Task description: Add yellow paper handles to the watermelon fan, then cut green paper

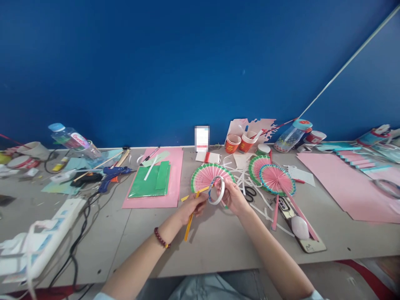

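My left hand is closed around a yellow stick that slants down toward me; a bead bracelet sits on that wrist. My right hand pinches a white roll of tape held upright between both hands, above the grey table. Just behind the tape lies an unfolded pink paper fan with a green rim. Two more round pink fans with long pink handles lie to the right.
Green sheets on pink paper lie left of centre, with a blue glue gun and a power strip further left. Scissors, a phone, red paper cups, bottles and pink sheets fill the right.
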`<state>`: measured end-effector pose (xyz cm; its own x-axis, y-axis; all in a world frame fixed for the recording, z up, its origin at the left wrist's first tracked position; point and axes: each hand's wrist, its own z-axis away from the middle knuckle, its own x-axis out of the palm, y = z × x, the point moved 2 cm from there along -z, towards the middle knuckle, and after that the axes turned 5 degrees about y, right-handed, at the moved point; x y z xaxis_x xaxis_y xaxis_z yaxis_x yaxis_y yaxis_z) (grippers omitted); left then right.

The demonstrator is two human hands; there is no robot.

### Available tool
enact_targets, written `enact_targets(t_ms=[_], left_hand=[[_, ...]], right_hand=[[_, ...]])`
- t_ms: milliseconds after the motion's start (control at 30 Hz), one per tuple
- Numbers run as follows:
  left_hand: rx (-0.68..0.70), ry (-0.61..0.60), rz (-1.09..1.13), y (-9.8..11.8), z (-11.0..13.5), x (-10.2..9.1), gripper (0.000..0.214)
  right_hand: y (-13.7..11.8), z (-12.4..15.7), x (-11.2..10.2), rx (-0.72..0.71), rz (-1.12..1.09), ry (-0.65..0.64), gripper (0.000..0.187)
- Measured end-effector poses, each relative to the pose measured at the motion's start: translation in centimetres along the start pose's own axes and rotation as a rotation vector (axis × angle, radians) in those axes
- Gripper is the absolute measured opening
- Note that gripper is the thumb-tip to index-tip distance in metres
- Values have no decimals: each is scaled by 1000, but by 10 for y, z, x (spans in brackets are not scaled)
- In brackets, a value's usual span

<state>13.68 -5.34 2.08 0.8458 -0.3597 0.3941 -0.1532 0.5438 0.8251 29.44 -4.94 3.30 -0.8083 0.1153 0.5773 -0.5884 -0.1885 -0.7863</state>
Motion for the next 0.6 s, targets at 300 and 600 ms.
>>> enact_targets(t_ms=[300,600], left_hand=[[10,-43,72,3,0,-3,34],[254,152,-349,4,4,1,37]], right_hand=[[0,3,6,-64,-14,-94,31],[-1,1,3,37,-50,41,26]])
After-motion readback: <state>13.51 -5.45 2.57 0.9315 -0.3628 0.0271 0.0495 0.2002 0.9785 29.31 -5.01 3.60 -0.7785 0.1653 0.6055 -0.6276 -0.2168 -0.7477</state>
